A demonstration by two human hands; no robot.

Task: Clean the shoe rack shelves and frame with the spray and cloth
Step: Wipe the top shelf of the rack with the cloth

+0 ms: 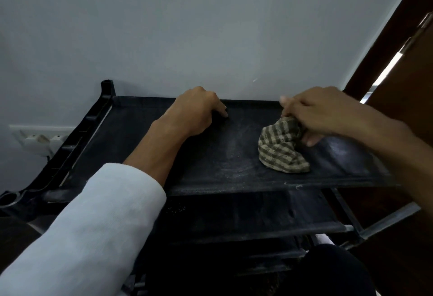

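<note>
- A white sleeve [93, 225] covers the left forearm at the near left, reaching across the shoe rack [77, 136].
- Two lower shelves [246, 216] of the black rack lie below the near edge of the top shelf [210, 155].
- The top shelf is black fabric with pale dusty smears near its middle.
- A checked cloth [281, 150] lies bunched on the right half of the top shelf, its lower end resting on the fabric.
- The right hand [321, 113] grips the cloth's upper end, with fingers and thumb curled round it.
- The left hand [194, 113] rests on the shelf close to its far edge, fingers curled under, holding nothing, one fingertip touching the fabric.
- A wall socket [39, 139] sits left of the rack's frame.
- A brown door [398, 85] stands at the far right.
</note>
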